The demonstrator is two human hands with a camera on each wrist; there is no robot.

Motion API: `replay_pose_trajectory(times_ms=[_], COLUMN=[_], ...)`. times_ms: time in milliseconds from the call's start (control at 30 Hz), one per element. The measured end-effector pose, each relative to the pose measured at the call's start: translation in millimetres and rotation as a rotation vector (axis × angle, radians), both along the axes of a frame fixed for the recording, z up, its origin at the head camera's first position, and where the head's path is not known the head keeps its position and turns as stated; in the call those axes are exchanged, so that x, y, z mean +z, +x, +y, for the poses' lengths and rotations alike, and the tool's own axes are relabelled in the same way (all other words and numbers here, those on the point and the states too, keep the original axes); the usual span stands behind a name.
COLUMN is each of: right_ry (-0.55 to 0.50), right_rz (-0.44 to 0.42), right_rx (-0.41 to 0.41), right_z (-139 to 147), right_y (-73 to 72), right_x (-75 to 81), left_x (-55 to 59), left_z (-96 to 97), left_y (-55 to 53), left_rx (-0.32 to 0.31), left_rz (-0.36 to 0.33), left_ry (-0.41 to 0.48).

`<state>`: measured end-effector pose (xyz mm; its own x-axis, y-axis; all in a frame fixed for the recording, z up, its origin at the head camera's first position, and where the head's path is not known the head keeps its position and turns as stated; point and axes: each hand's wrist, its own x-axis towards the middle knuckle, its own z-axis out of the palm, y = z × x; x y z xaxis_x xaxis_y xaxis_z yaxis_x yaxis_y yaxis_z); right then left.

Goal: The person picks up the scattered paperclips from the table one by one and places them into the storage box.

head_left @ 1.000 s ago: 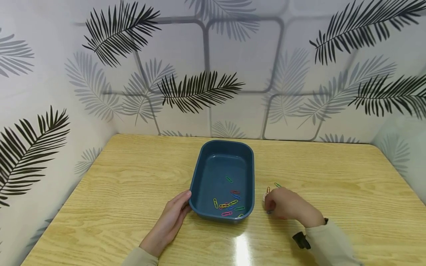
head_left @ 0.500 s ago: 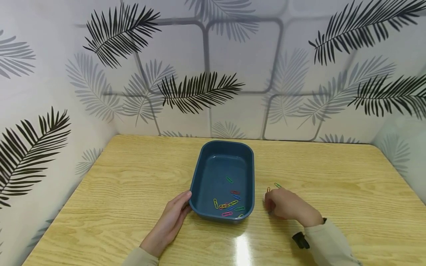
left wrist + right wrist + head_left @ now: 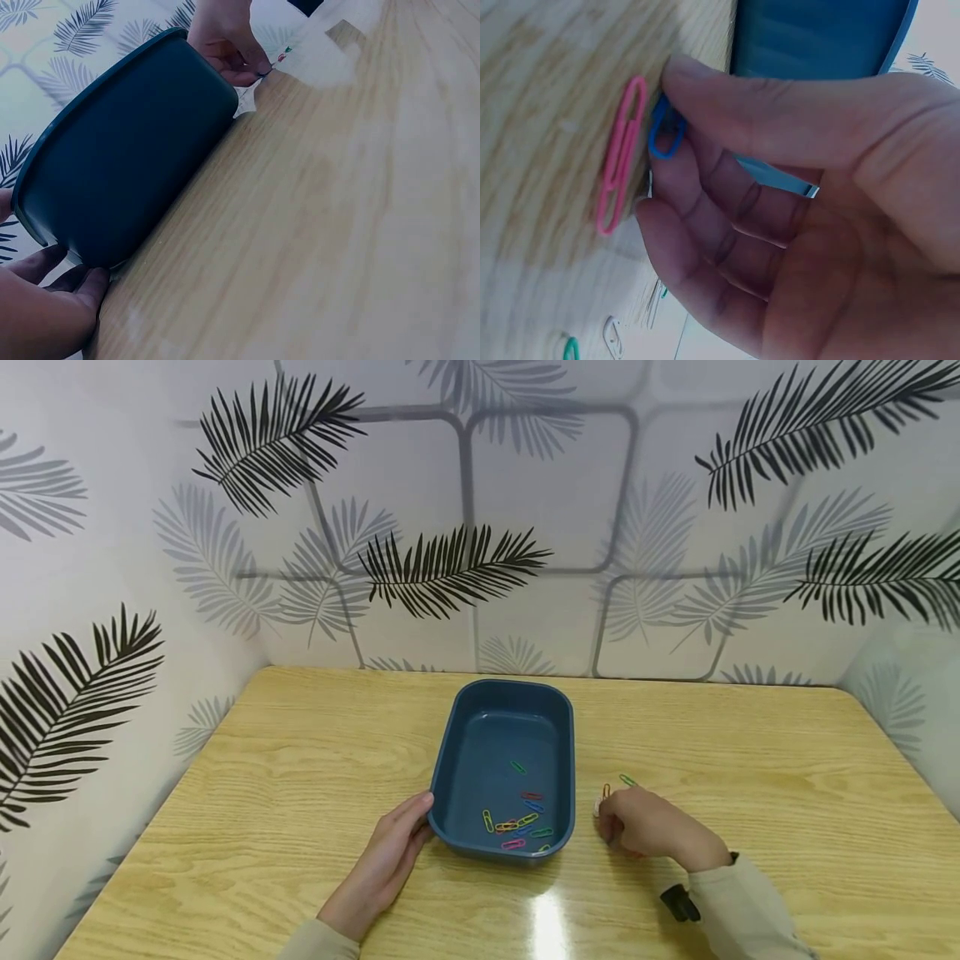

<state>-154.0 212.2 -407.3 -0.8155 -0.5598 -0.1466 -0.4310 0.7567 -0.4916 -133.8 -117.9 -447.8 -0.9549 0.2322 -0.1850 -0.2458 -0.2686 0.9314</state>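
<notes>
A deep blue plastic box (image 3: 510,727) stands on the table with several coloured paper clips inside, mostly toward its near end. My left hand (image 3: 386,852) holds its near left corner, thumb at the rim and fingers low against the outside wall. To the right of the box, my right hand (image 3: 660,831) is down at the tabletop. In the right wrist view, thumb and fingers pinch a blue paper clip (image 3: 657,142). Close beside it lies a pink paper clip (image 3: 621,157) on the wood. Part of the blue clip is hidden by the thumb.
Just beyond the right hand lie a green paper clip (image 3: 627,780), an orange-red one (image 3: 606,791) and a white one (image 3: 597,807). The wooden table (image 3: 337,727) reaches back to a wall (image 3: 540,493) with a leaf print.
The right hand stays nearly in place beside the clips, and the blue clip seen under its fingertips earlier is now hidden in the head view. Left hand and box stay put.
</notes>
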Motion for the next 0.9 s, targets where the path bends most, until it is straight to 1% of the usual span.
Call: replay_pose_trajectory(times_ms=[100,267,367,500,567,633,733,900], right_ry=[-0.003,-0.012,-0.008,-0.037,-0.054,-0.060,-0.064,-0.107], right_rz=[-0.020,-0.085,-0.046,0.044,0.066,0.070,0.042,0.031], right_rx=[-0.016,-0.080,-0.064,-0.006,0.011,0.001,-0.042,-0.098], right_z=[0,1,4,9,10,12,12,11], right_y=[0.9,4.2,4.8,2.9,1.4,-0.4,-2.4,-3.0], right_x=[1.1,7.5,11.6,14.5,15.0,15.2,15.8,17.8], left_x=[-0.1,-0.2,-0.2,-0.6,-0.8,-1.1,-1.0,0.0], left_z=[0.4,0.8,0.9,1.0,1.1,1.2,1.3,1.2], left_y=[0.0,-0.4,-0.4,-0.5,-0.8,-1.1,-1.1,0.0], left_rx=[0.000,-0.001,-0.004,0.002,0.008,0.013,0.016,0.011], left_rz=[-0.004,-0.007,-0.004,-0.002,-0.004,-0.007,-0.011,-0.012], left_ry=[-0.005,0.002,0.006,0.009,0.014,0.015,0.012,-0.003])
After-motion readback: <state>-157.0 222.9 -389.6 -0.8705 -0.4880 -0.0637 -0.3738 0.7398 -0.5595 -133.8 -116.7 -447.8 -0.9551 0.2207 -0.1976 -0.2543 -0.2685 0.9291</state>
